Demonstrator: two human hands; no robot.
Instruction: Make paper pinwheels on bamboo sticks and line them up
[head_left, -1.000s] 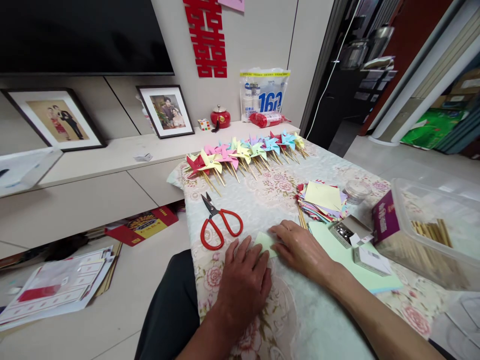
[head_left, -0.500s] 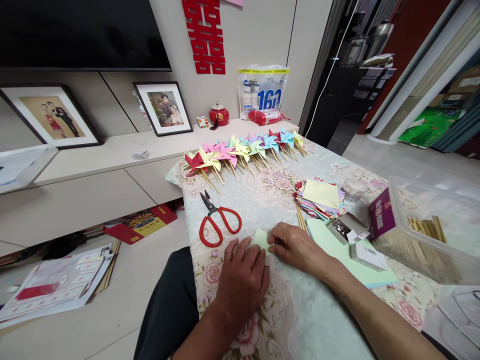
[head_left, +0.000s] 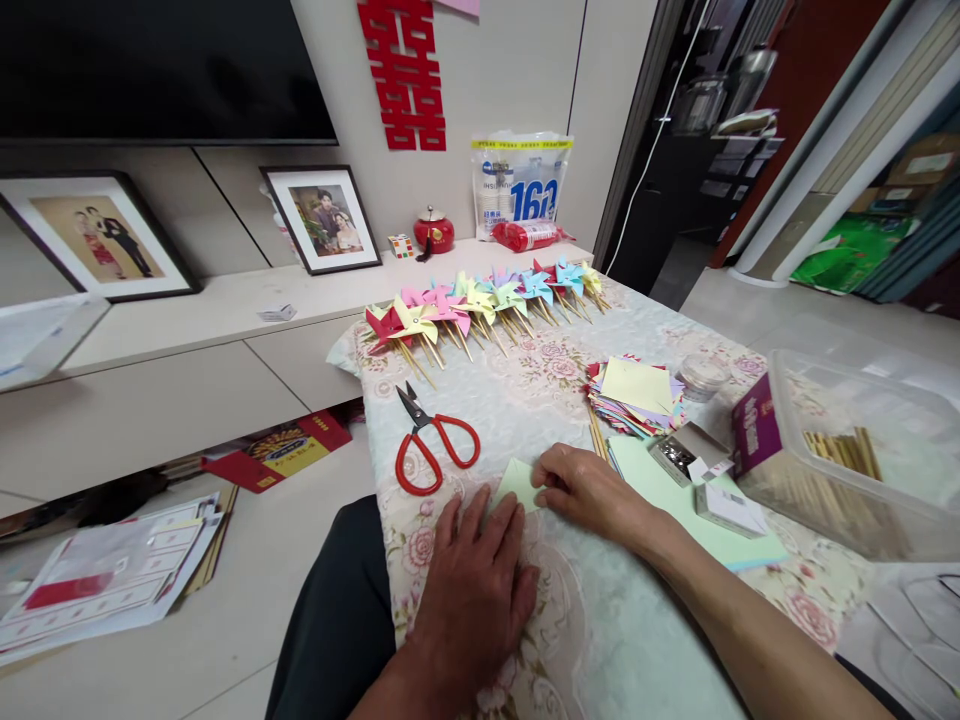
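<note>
Near the table's left edge lie red-handled scissors [head_left: 433,446], blades toward the far edge. Just right of them, close to the near edge, the left hand [head_left: 474,582] presses flat, fingers spread, on a pale green paper square [head_left: 516,481]. The right hand [head_left: 587,489] pinches that square's right edge with curled fingers. Further right sits a stack of coloured paper [head_left: 636,397]. Finished pinwheels [head_left: 480,301] line the far edge.

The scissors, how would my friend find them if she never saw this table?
Start at the flowery tablecloth and the row of paper pinwheels along its far edge. Come toward the person's left hand; the scissors lie between them, near the cloth's left edge. Only they have red loop handles and dark blades.
</note>
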